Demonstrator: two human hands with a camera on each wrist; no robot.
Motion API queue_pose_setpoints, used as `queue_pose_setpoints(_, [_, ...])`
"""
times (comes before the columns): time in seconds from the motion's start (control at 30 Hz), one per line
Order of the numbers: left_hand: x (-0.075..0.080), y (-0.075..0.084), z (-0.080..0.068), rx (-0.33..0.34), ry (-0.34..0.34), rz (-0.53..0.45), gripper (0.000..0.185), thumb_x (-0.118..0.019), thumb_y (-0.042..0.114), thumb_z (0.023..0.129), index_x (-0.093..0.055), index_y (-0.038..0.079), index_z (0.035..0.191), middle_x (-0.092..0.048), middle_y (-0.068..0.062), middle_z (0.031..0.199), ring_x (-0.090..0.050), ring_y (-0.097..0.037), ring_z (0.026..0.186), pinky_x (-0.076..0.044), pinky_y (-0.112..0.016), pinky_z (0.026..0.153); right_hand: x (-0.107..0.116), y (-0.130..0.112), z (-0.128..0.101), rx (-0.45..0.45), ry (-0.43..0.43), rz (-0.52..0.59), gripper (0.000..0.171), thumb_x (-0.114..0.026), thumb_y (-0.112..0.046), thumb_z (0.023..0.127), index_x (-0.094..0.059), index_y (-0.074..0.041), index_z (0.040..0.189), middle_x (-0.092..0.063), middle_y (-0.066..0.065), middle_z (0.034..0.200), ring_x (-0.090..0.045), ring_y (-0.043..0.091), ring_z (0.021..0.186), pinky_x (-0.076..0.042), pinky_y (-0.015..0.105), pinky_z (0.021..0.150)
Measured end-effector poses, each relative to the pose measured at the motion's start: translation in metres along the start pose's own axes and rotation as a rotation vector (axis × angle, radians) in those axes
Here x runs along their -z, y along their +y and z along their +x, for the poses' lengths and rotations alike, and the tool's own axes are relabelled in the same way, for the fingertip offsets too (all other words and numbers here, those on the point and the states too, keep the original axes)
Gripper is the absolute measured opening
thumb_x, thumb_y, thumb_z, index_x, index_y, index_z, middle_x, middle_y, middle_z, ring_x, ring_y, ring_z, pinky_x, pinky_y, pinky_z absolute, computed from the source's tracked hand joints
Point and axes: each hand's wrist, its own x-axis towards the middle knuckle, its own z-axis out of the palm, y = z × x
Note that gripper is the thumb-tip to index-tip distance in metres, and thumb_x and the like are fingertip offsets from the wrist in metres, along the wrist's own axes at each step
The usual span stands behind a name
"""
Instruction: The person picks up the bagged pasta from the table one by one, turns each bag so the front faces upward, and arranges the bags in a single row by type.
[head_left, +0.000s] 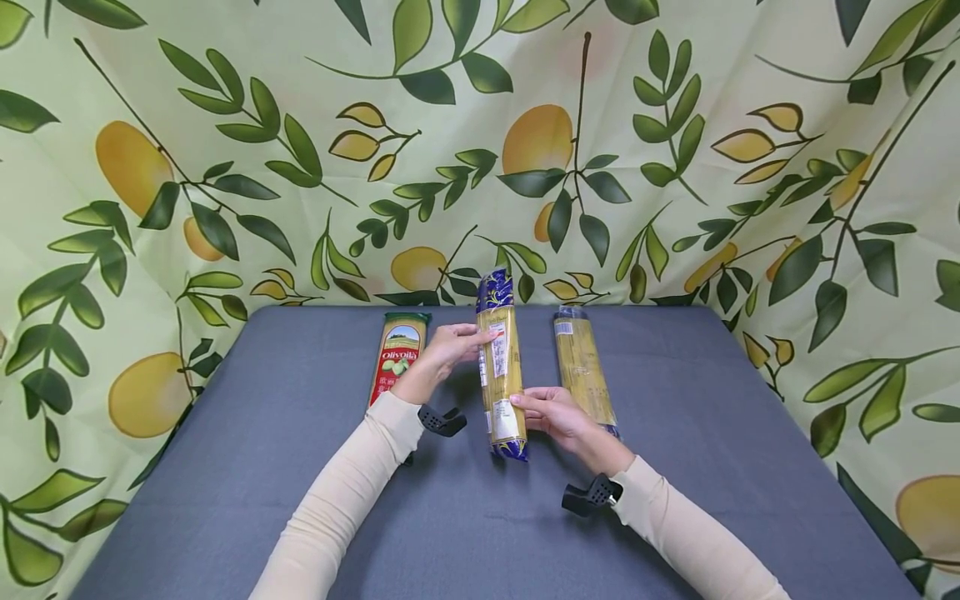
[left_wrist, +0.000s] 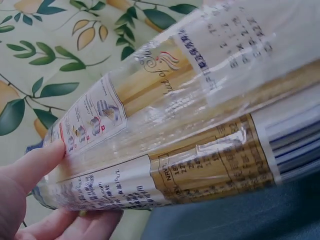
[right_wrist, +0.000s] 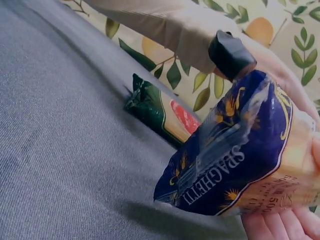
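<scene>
Both hands hold up a clear packet of spaghetti [head_left: 501, 367] with dark blue printed ends, lifted off the table and nearly upright. My left hand [head_left: 453, 346] pinches its upper left side, thumb over the label side and fingers behind, as the left wrist view shows. Lower on the right edge, my right hand [head_left: 558, 414] grips it between thumb and fingers. In the right wrist view the blue end of the spaghetti packet [right_wrist: 225, 150] reads "SPAGHETTI". A red and green Olivoilà pasta packet [head_left: 399, 354] lies behind the left forearm, partly covered by it.
Another clear pasta packet [head_left: 583, 367] lies on the right, its lower end partly behind the right hand. A grey cloth covers the table [head_left: 480, 533]. A leaf-and-fruit patterned curtain [head_left: 465, 208] hangs along the back and sides.
</scene>
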Motion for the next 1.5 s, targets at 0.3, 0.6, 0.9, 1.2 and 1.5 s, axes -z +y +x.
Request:
queue_pose_setpoints(0.3, [-0.001, 0.005, -0.007, 0.038, -0.002, 0.168, 0.064, -0.073, 0.037, 0.084, -0.055, -0.003, 0.13, -0.06, -0.021, 0.132, -0.06, -0.034, 0.123, -0.037, -0.047, 0.117, -0.009, -0.006, -0.004, -0.034, 0.112, -0.087, 0.004, -0.068, -0.013, 0.086, -0.071, -0.01, 0.086, -0.071, -0.009, 0.069, -0.068, 0.006, 0.065, -0.059, 0.022, 0.07])
queue_pose_setpoints(0.6, [-0.001, 0.008, -0.011, 0.081, 0.013, 0.203, 0.053, -0.074, 0.039, 0.082, -0.063, 0.004, 0.12, -0.064, -0.016, 0.128, -0.058, -0.034, 0.126, -0.031, -0.058, 0.117, -0.008, -0.007, -0.005, -0.06, 0.11, -0.102, 0.01, -0.07, -0.015, 0.085, -0.071, -0.007, 0.091, -0.072, -0.009, 0.071, -0.067, 0.006, 0.066, -0.059, 0.022, 0.071])
queue_pose_setpoints(0.9, [0.0, 0.004, -0.003, -0.011, -0.037, -0.017, 0.042, -0.069, 0.015, 0.088, -0.06, -0.007, 0.123, -0.069, -0.02, 0.117, -0.069, -0.025, 0.103, -0.044, -0.043, 0.112, 0.007, -0.004, -0.003, -0.036, -0.083, 0.081, 0.015, -0.055, -0.016, 0.096, -0.067, -0.018, 0.086, -0.073, -0.008, 0.079, -0.068, 0.005, 0.078, -0.058, 0.022, 0.075])
queue_pose_setpoints(1.2, [0.0, 0.004, -0.001, -0.005, -0.066, -0.082, 0.044, -0.066, 0.01, 0.09, -0.055, -0.009, 0.128, -0.062, -0.024, 0.129, -0.067, -0.023, 0.106, -0.046, -0.038, 0.111, 0.012, 0.0, 0.003, -0.058, -0.294, 0.169, 0.024, -0.048, -0.012, 0.1, -0.07, -0.02, 0.091, -0.073, -0.007, 0.094, -0.067, 0.007, 0.093, -0.055, 0.024, 0.086])
queue_pose_setpoints(1.5, [0.0, 0.002, 0.0, -0.018, -0.066, -0.114, 0.046, -0.064, 0.008, 0.091, -0.051, -0.011, 0.131, -0.064, -0.023, 0.121, -0.066, -0.013, 0.088, -0.049, -0.038, 0.108, 0.007, 0.003, 0.004, -0.024, -0.309, 0.176, 0.027, -0.045, -0.013, 0.102, -0.066, -0.023, 0.088, -0.071, -0.01, 0.091, -0.065, 0.005, 0.089, -0.053, 0.022, 0.085])
